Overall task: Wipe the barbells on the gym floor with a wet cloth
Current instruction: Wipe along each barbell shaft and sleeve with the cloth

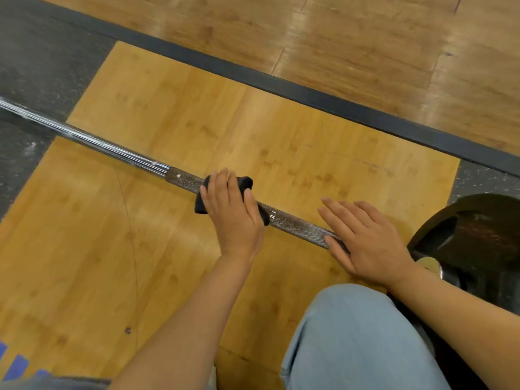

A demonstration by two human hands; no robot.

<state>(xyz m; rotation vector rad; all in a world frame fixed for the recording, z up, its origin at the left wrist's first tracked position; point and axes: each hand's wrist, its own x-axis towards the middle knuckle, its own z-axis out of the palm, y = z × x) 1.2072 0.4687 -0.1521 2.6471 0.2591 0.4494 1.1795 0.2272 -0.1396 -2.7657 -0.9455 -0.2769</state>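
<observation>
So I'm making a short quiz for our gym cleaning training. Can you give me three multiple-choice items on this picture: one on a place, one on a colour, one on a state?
1. Where does the folded dark cloth lie?
A. on the knurled grey part of the long steel barbell
B. on the black weight plate
C. flat on the floor

2. What colour is the wooden platform panel under the bar?
A. white
B. honey yellow
C. green

3. How is the right hand placed?
A. clenched in a fist, off the bar
B. holding the cloth
C. flat, fingers straight, resting on the bar

Answers:
1 A: the left hand presses the cloth onto the knurling.
2 B: the boards are yellow-toned wood.
3 C: its fingers lie straight across the bar near the black weight plate.
</observation>
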